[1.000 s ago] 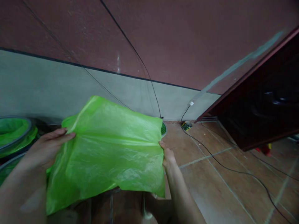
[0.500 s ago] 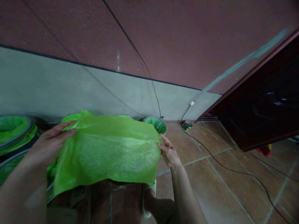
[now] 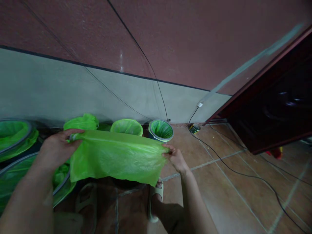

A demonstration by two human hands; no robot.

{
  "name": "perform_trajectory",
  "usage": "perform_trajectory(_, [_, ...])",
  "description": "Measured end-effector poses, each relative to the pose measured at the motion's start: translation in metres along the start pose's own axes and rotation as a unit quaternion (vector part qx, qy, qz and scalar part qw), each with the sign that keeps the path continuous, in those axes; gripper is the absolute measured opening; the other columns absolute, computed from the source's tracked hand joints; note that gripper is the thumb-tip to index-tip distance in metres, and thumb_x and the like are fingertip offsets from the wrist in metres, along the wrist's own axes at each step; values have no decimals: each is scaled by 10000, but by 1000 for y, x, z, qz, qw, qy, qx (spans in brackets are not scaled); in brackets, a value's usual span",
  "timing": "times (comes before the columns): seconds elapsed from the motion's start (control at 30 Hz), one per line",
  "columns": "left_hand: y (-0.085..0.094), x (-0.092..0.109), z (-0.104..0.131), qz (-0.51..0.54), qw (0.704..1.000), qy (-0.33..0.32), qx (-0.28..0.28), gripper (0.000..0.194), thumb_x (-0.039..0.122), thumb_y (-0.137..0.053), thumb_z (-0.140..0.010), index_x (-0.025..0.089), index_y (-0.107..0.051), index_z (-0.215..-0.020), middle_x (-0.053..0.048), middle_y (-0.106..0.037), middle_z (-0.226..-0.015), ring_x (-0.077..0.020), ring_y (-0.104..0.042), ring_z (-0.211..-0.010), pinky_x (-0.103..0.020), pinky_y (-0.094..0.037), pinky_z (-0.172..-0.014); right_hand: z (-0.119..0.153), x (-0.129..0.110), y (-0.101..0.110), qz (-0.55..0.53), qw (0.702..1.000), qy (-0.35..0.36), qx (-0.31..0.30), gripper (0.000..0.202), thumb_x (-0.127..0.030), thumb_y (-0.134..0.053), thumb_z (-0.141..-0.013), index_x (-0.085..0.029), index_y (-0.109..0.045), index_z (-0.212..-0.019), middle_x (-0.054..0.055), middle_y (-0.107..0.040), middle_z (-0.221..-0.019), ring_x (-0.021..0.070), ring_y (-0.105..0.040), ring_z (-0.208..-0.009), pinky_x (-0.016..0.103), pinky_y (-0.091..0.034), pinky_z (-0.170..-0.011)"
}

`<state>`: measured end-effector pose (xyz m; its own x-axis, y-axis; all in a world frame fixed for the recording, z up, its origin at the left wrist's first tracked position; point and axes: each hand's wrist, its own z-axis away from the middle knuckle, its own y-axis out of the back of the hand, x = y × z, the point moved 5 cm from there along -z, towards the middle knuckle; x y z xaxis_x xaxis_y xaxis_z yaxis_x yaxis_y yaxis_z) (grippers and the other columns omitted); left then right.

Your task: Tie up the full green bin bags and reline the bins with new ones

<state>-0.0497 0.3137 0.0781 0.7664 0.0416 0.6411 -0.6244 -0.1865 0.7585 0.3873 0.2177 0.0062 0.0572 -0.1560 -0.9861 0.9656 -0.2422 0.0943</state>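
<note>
A thin green plastic bag (image 3: 117, 156) is stretched sideways between my two hands. My left hand (image 3: 60, 144) pinches its upper left corner, and my right hand (image 3: 175, 157) pinches its upper right corner. Below the bag's lower edge, a dark round shape shows in part, mostly covered. Behind the bag, a green-lined bin (image 3: 126, 126) stands near the wall. To its right is a smaller dark bin (image 3: 161, 130) with a green liner folded over its rim.
More lined bins (image 3: 14, 136) crowd the left side. Bunched green plastic (image 3: 83, 122) lies by the wall. A black cable (image 3: 234, 175) crosses the tiles from a small can (image 3: 194, 128). A dark door (image 3: 280, 107) stands at right. Slippered feet (image 3: 154, 201) are below.
Both hands have gathered the bag's top edge, and the bag is now lower and narrower. The bins behind it have come into view.
</note>
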Motion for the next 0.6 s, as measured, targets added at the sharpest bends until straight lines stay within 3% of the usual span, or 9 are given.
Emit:
perform_trajectory(0.07, [-3, -2, -2, -69, 998, -6, 1, 437, 463, -588, -674, 214, -736, -1002, 42, -472, -418, -184, -508, -458, -248, -388, -470, -1, 4, 2, 76, 997, 19, 7, 444, -196, -703, -605, -158, -714, -1047, -17, -682, -714, 136, -545, -595, 259, -421, -603])
perform_trajectory(0.17, [-3, -1, -4, -108, 993, -30, 37, 354, 459, -553, -697, 212, -722, -886, -36, -654, -733, -233, -627, -712, -331, -511, -687, -2, 4, 7, 180, 981, 62, 45, 260, -193, -672, -639, -203, -760, -883, 12, -691, -761, 175, -574, -678, 309, -454, -719])
perform_trajectory(0.27, [-1, 4, -3, -56, 990, -93, 93, 294, 436, -541, -692, 190, -660, -799, -109, -658, -1113, -290, -619, -1032, -423, -488, -927, -1, -4, 13, 212, 967, 94, 104, 97, -227, -673, -663, -235, -743, -730, 50, -685, -835, 216, -591, -811, 356, -446, -864])
perform_trajectory(0.37, [1, 10, 0, 67, 984, -143, 87, 245, 416, -580, -686, 194, -595, -787, -110, -600, -1286, -284, -560, -1183, -411, -445, -1009, 2, -17, 18, 200, 960, 132, 143, 113, -308, -678, -700, -222, -731, -751, 96, -656, -1086, 248, -583, -1020, 379, -406, -973])
perform_trajectory(0.43, [2, 15, 4, 178, 971, -145, 62, 203, 379, -598, -714, 200, -567, -806, -81, -619, -1264, -242, -574, -1162, -373, -428, -1025, 5, -29, 18, 164, 962, 171, 140, 162, -357, -673, -728, -205, -715, -765, 111, -581, -1287, 267, -539, -1157, 391, -379, -1015])
perform_trajectory(0.5, [4, 16, 7, 263, 957, -105, 63, 168, 334, -593, -741, 203, -550, -836, -42, -672, -1082, -187, -624, -994, -319, -467, -939, 9, -38, 16, 102, 966, 204, 121, 185, -382, -660, -756, -199, -681, -755, 103, -561, -1342, 276, -514, -1206, 398, -380, -1014])
perform_trajectory(0.6, [8, 12, 10, 239, 961, -52, 126, 196, 309, -578, -746, 205, -538, -907, 35, -565, -742, -117, -528, -651, -229, -451, -665, 12, -42, 11, 15, 971, 211, 107, 203, -406, -621, -803, -204, -633, -797, 68, -683, -1089, 238, -585, -1037, 347, -435, -905])
